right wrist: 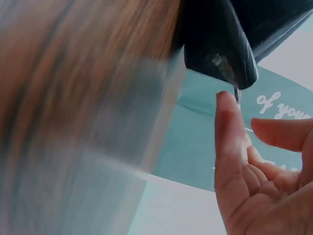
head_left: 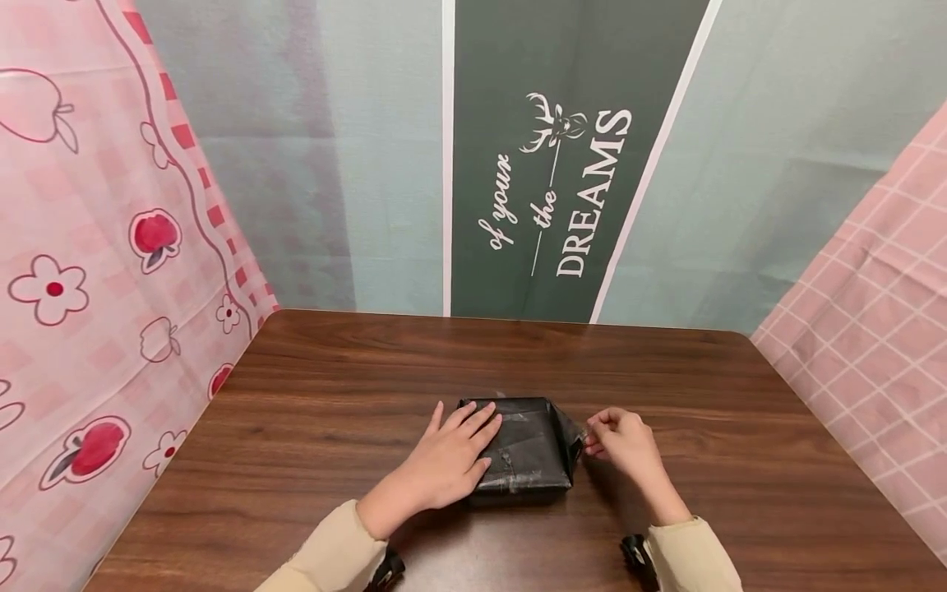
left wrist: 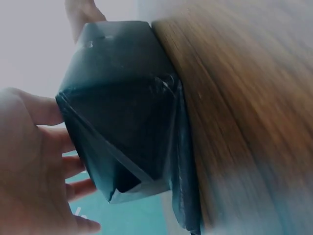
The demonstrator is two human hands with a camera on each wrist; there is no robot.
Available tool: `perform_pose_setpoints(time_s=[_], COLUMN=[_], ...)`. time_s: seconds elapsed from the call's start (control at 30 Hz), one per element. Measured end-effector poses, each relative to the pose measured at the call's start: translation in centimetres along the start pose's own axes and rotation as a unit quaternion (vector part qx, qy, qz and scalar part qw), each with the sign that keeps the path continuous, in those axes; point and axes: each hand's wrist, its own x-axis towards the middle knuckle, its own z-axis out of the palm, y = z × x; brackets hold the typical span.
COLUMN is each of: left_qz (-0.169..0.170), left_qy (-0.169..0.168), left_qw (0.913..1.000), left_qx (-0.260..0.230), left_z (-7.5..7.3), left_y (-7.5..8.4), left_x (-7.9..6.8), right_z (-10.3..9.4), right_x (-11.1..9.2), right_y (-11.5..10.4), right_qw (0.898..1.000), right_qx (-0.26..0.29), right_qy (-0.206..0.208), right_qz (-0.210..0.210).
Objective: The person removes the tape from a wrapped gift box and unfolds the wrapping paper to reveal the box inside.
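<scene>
A package in shiny black wrapping (head_left: 528, 448) lies on the wooden table, strips of clear tape on its top. My left hand (head_left: 447, 460) rests on its left part with fingers spread. The left wrist view shows the package's near end (left wrist: 122, 132) with folded, triangular creases, and the left fingers along its upper edge. At the right end a folded flap (head_left: 568, 436) sticks out to a point. My right hand (head_left: 625, 440) is at that tip. In the right wrist view one straight finger (right wrist: 229, 142) reaches a thin clear strip (right wrist: 237, 95) hanging from the flap; the thumb stands apart.
The brown wood-grain table (head_left: 333, 362) extends around the package. Behind it hangs a grey-green curtain (head_left: 392, 164) with a dark printed panel. Pink patterned cloths stand at the left (head_left: 103, 271) and right (head_left: 873, 288). Both forearms have beige sleeves (head_left: 695, 555) and black wrist straps.
</scene>
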Motion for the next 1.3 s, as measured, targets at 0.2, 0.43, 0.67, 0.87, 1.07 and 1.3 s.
perform_pose_setpoints(time_s=[0.2, 0.43, 0.67, 0.87, 1.07, 1.3], left_qz=[0.011, -0.002, -0.016, -0.003, 0.001, 0.068], left_qy=[0.010, 0.028, 0.033, 0.039, 0.069, 0.096], left_qw=[0.9999, 0.9996, 0.9988, 0.9991, 0.9964, 0.9882], left_qx=[-0.007, 0.007, 0.031, 0.015, 0.048, 0.099], left_z=[0.3, 0.7, 0.7, 0.6, 0.2, -0.4], left_y=[-0.7, -0.8, -0.7, -1.2, -1.4, -0.1], left_x=[0.0, -0.1, 0.2, 0.6, 0.1, -0.6], right_z=[-0.6, -0.2, 1.4, 1.8, 1.8, 1.4], right_x=[-1.4, -3.3, -4.9, -5.5, -4.5, -2.0], right_y=[-1.3, -3.0, -3.6, -3.8, -3.9, -3.2], right_qw=[0.985, 0.992, 0.976, 0.979, 0.987, 0.986], right_qx=[-0.115, -0.052, 0.013, -0.029, -0.091, -0.141], right_qy=[0.104, 0.029, -0.197, -0.175, -0.097, -0.029], right_qz=[-0.077, -0.114, -0.097, -0.097, -0.092, -0.089])
